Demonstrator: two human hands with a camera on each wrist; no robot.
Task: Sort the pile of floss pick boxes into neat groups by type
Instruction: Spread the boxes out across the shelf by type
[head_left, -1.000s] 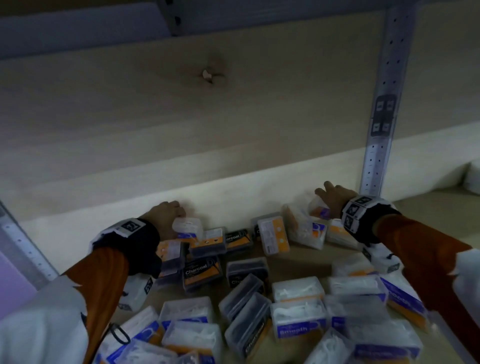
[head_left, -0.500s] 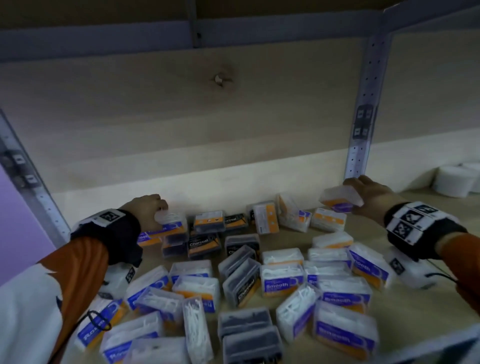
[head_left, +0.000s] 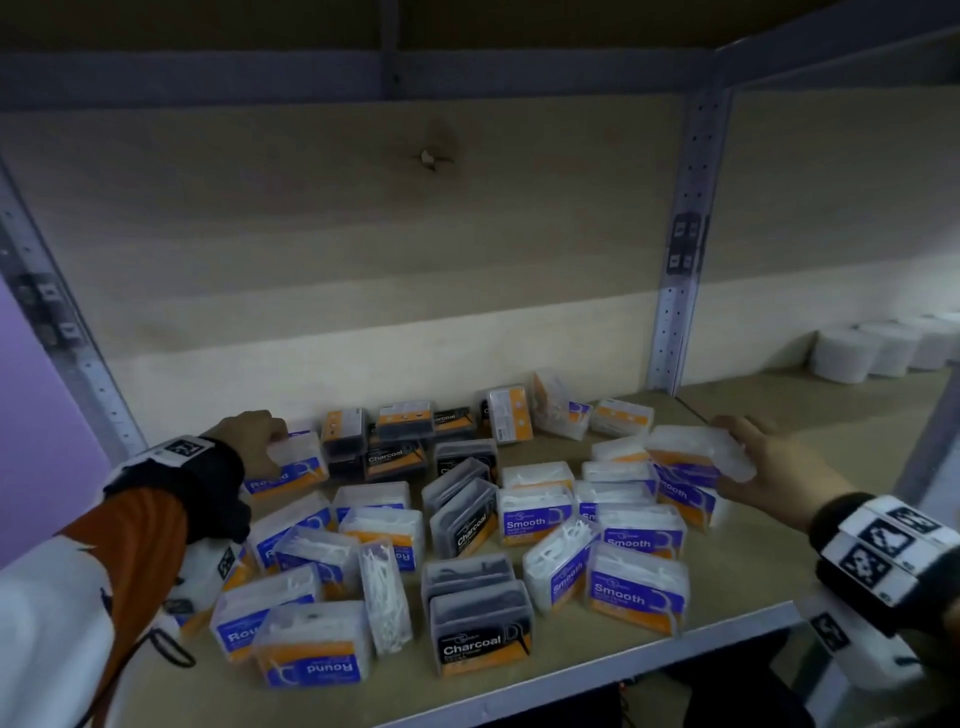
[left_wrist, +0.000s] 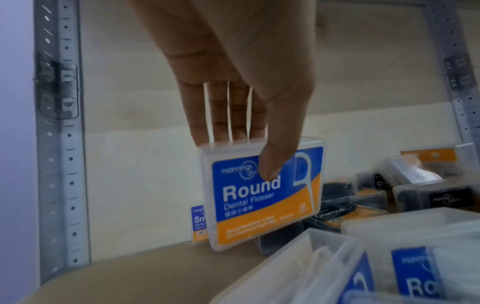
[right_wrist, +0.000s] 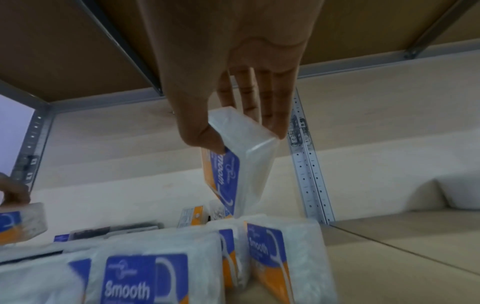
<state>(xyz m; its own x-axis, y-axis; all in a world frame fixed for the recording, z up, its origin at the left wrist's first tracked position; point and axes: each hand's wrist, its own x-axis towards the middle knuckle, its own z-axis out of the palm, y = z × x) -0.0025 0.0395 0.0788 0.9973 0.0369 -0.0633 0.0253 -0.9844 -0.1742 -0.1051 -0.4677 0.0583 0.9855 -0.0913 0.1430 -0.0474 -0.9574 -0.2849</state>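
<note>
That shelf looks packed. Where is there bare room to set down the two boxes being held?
Bare wooden shelf board lies right of the Smooth boxes, up to the grey upright post; a smaller patch sits at the far left corner. The middle, with black Charcoal boxes, is crowded.
</note>
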